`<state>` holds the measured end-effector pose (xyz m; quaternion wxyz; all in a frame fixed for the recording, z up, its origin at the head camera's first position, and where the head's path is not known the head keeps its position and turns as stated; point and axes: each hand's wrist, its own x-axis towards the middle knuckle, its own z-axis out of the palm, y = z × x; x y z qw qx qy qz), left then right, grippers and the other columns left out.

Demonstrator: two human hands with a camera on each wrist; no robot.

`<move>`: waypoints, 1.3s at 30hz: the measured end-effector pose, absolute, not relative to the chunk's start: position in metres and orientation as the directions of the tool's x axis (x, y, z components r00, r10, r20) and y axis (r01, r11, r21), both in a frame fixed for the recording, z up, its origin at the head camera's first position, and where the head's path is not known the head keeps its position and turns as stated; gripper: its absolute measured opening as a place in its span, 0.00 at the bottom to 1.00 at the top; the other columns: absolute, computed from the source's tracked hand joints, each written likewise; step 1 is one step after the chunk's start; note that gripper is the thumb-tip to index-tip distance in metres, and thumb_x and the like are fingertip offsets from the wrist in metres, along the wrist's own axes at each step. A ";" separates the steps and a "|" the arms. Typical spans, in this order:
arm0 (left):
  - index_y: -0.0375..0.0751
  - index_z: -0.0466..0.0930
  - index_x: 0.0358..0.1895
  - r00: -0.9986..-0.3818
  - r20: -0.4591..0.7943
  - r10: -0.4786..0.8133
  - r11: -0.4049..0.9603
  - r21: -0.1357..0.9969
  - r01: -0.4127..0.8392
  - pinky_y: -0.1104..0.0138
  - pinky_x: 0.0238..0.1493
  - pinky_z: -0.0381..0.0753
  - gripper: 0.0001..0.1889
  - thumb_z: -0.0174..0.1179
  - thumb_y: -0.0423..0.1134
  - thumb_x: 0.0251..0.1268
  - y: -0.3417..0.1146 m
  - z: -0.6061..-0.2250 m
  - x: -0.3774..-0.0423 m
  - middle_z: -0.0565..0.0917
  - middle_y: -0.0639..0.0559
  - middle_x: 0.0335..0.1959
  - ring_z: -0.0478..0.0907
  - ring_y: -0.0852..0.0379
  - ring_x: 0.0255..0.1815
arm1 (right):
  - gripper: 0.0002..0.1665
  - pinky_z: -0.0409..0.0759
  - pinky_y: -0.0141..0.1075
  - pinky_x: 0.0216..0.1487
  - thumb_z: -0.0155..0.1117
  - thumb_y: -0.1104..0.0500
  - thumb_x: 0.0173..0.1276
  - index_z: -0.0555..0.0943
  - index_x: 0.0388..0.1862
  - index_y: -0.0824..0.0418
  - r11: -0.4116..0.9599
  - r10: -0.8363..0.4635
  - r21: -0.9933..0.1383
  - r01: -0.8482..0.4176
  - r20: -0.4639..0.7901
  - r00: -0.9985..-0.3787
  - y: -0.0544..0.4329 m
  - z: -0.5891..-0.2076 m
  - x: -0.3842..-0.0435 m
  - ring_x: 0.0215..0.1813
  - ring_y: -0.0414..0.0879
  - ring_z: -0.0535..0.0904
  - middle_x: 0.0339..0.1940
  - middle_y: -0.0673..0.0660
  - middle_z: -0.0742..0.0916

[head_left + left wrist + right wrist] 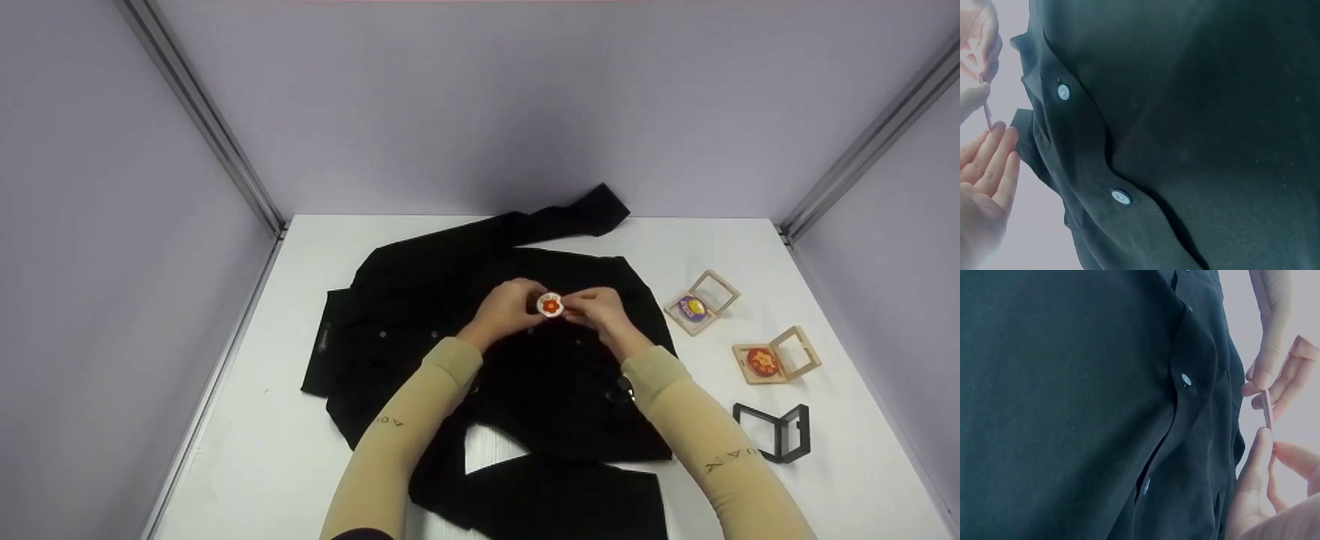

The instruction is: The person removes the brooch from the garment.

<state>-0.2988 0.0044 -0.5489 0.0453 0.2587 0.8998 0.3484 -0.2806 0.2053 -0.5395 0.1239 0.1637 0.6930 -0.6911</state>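
Both hands meet over a black buttoned shirt [555, 405] spread on the white table. Between them is a small, thin round badge [550, 305], white with a red flower, its face turned up toward the head camera. My left hand [504, 311] pinches its left edge, and my right hand [600, 309] pinches the right edge. From the side, the badge [987, 115] shows as a thin strip between thumb and fingertips in the left wrist view. The right wrist view likewise has the badge [1267, 410] edge-on between both hands' fingertips. Pale shirt buttons [1121, 197] lie near the hands.
To the right, an open wooden frame [702, 327] holds a purple and yellow disc [691, 307]. Nearer stands another open wooden frame [796, 373] with a red and yellow disc [762, 362]. An open black frame [780, 456] is beside my right forearm. Panels enclose the table.
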 end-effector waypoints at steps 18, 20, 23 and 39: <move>0.41 0.85 0.59 -0.838 0.145 0.527 0.626 0.600 0.497 0.62 0.58 0.86 0.21 0.75 0.42 0.66 0.018 -0.546 -0.296 0.90 0.48 0.50 0.88 0.53 0.51 | 0.05 0.86 0.24 0.31 0.66 0.73 0.72 0.87 0.36 0.69 -0.063 0.099 -0.916 0.397 -0.402 -0.910 0.244 -0.539 -0.269 0.23 0.35 0.86 0.22 0.49 0.88; 0.42 0.85 0.60 -0.836 0.142 0.530 0.631 0.592 0.501 0.62 0.58 0.86 0.21 0.75 0.43 0.66 0.019 -0.546 -0.296 0.90 0.48 0.50 0.88 0.53 0.51 | 0.06 0.86 0.24 0.31 0.65 0.73 0.72 0.86 0.36 0.68 -0.063 0.099 -0.915 0.398 -0.402 -0.910 0.249 -0.539 -0.268 0.23 0.34 0.86 0.22 0.49 0.88; 0.42 0.85 0.60 -0.833 0.139 0.536 0.636 0.582 0.506 0.61 0.58 0.86 0.22 0.75 0.44 0.66 0.020 -0.546 -0.296 0.90 0.48 0.50 0.88 0.52 0.51 | 0.06 0.86 0.24 0.32 0.64 0.73 0.73 0.86 0.36 0.67 -0.074 0.103 -0.918 0.390 -0.396 -0.912 0.257 -0.539 -0.266 0.23 0.34 0.86 0.21 0.48 0.89; 0.45 0.84 0.62 -0.834 0.097 0.544 0.662 0.561 0.497 0.61 0.60 0.85 0.23 0.73 0.48 0.67 0.027 -0.547 -0.291 0.89 0.51 0.53 0.87 0.55 0.54 | 0.09 0.87 0.25 0.35 0.64 0.72 0.74 0.87 0.35 0.64 -0.052 0.107 -0.924 0.380 -0.383 -0.917 0.292 -0.539 -0.244 0.26 0.34 0.87 0.23 0.47 0.90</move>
